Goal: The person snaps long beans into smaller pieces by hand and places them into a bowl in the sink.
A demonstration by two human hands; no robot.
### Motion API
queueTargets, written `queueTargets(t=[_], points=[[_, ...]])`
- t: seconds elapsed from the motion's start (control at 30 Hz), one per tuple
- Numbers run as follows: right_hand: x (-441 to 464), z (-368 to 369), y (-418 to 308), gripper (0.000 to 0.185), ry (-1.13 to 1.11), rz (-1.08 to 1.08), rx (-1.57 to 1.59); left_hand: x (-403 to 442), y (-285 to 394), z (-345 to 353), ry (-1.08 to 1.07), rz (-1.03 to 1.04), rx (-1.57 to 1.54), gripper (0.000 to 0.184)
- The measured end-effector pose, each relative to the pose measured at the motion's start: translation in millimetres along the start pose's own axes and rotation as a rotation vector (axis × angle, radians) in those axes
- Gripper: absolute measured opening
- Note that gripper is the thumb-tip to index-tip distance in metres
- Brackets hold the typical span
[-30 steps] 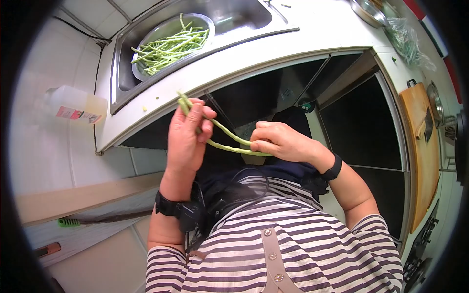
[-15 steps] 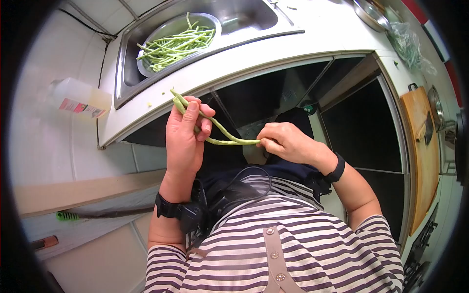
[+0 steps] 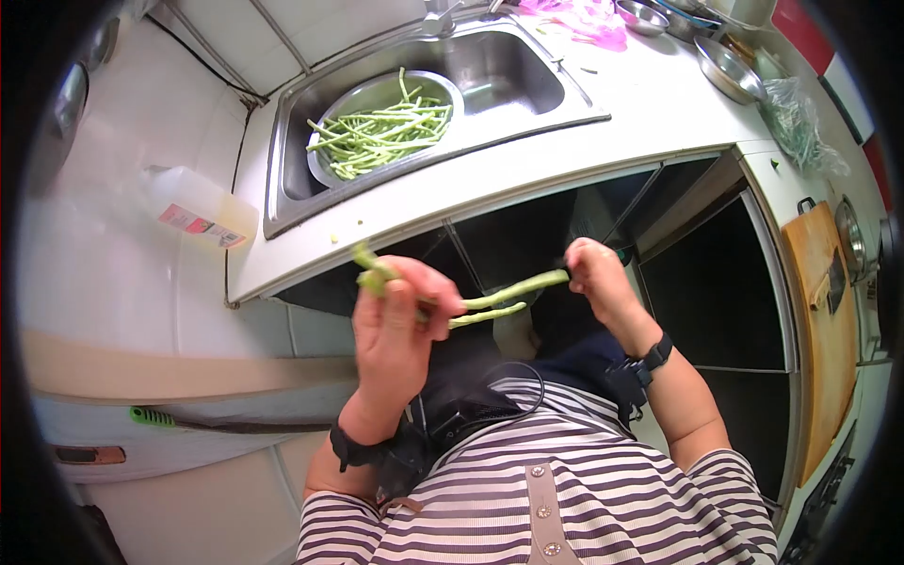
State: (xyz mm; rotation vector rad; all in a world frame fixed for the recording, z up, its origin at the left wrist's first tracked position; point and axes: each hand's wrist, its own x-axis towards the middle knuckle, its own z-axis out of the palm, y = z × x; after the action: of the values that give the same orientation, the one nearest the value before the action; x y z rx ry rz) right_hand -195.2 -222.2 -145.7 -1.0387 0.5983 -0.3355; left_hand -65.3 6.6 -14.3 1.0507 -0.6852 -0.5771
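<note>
My left hand [image 3: 400,315] is closed around a pair of long green beans [image 3: 513,287], and their near ends stick out past its thumb, blurred by motion. The beans stretch rightward over the dark cabinet front. One bean's far end meets the pinched fingers of my right hand [image 3: 601,284]; the other bean's end hangs free just below. Beyond the hands, a metal bowl [image 3: 459,105] heaped with cut green beans [image 3: 386,132] sits tilted in the steel sink [image 3: 527,80].
A translucent jug [image 3: 202,205] with a label stands left of the counter [image 3: 527,155]. Toward the right are a cutting board [image 3: 817,330] with a knife [image 3: 833,278], a plastic bag [image 3: 800,127] and metal bowls [image 3: 730,71]. A pink bag [image 3: 584,21] lies behind the sink.
The view has shifted, showing more of the counter. The two beans' far ends, together in my right fingers before, are now apart. My right hand has turned upward, pinching at one bean's end.
</note>
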Motion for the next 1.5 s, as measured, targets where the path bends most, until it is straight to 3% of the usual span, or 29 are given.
queueTargets(t=[0.07,0.17,0.23,0.3,0.4,0.53,0.63,0.67,0.7,0.73,0.8,0.83,0.87,0.93,1.03,1.13,1.23,1.4,1.5], points=[[-4,-10,-5,0.017,0.083,0.005,0.127,6,14,-10,0.062,0.085,-0.114,0.027],[-18,-23,1,0.025,-0.012,0.095,0.042,24,44,-27,0.010,0.196,-0.204,0.027],[-25,-32,7,0.029,-0.015,0.174,0.019,34,70,-32,0.098,0.217,-0.239,0.025],[-29,-42,13,0.029,0.037,0.168,0.049,51,98,-39,0.259,0.360,-0.153,0.023],[-34,-55,20,0.029,0.096,0.150,0.109,77,133,-55,0.171,0.577,0.079,0.028],[-43,-60,26,0.028,0.137,0.137,0.126,151,128,-43,0.340,1.007,0.548,0.038],[-42,-63,29,0.027,0.154,0.123,0.080,215,89,-71,0.212,0.839,0.901,0.026],[-42,-62,28,0.026,0.148,0.120,0.066,236,68,-94,0.025,0.674,0.898,0.023],[-42,-60,25,0.026,0.142,0.117,0.052,255,38,-113,-0.168,0.722,1.033,0.019],[-42,-58,23,0.025,0.134,0.116,0.036,261,15,-125,-0.159,0.346,1.133,0.023],[-40,-58,21,0.021,0.123,0.096,-0.005,238,-22,-135,-0.206,0.414,1.598,0.064],[-40,-56,22,0.020,0.116,0.093,-0.023,223,-32,-126,-0.203,0.437,1.677,0.069],[-40,-53,22,0.018,0.112,0.129,0.087,205,-33,-108,-0.196,0.484,1.546,0.062],[-36,-49,15,0.016,0.099,0.208,0.291,168,-36,-86,-0.159,0.315,1.216,0.049],[-22,-37,15,0.019,0.009,0.198,0.165,105,-28,-59,-0.141,0.301,1.087,0.030],[-12,1,11,0.026,-0.089,0.227,0.056,57,-10,-68,-0.051,0.326,1.103,0.026],[-5,56,9,0.031,-0.228,0.183,-0.151,23,15,-94,0.244,0.136,1.008,0.022],[-1,159,46,0.063,-0.595,0.177,-0.277,5,34,-119,0.496,0.252,0.673,0.023],[1,179,80,0.068,-0.583,-0.208,-0.721,-8,33,-122,0.501,0.177,0.719,0.022]])
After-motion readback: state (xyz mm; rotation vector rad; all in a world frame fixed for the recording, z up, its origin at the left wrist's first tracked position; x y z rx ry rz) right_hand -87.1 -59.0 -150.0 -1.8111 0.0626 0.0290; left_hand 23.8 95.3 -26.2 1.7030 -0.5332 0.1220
